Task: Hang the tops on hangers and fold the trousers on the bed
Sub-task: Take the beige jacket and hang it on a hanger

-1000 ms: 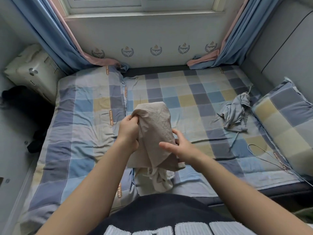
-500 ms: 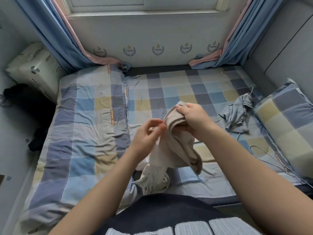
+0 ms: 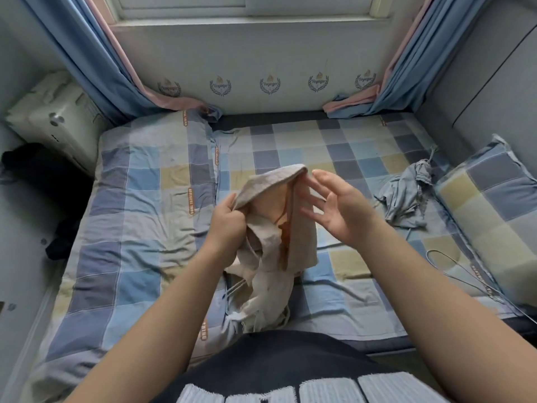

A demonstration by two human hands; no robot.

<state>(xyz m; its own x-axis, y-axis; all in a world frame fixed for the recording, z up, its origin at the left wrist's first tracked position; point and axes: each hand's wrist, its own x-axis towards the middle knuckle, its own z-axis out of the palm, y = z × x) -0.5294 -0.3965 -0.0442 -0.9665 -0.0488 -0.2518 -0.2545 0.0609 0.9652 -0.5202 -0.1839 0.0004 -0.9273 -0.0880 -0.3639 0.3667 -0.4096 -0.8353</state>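
A beige garment (image 3: 273, 242) with a ribbed band and an orange drawstring hangs above the checked bed (image 3: 139, 228). My left hand (image 3: 228, 225) grips the band at its left end, fingers curled round the cloth. Beside the band's right end is my right hand (image 3: 334, 209), fingers spread and straight, its fingertips at the cloth. The garment's lower part trails down onto the bed's near edge. A crumpled grey-blue garment (image 3: 406, 196) lies on the bed at the right. A thin wire hanger (image 3: 453, 264) lies near the bed's right front.
A checked pillow (image 3: 491, 210) leans against the grey wall at the right. Blue and pink curtains (image 3: 96, 68) hang at both back corners under the window. A white appliance (image 3: 55, 120) and dark clothes (image 3: 32, 170) sit left of the bed.
My right hand has let go of the band and opened, moving right. My left hand has moved up and taken hold of the band, which now stretches open.
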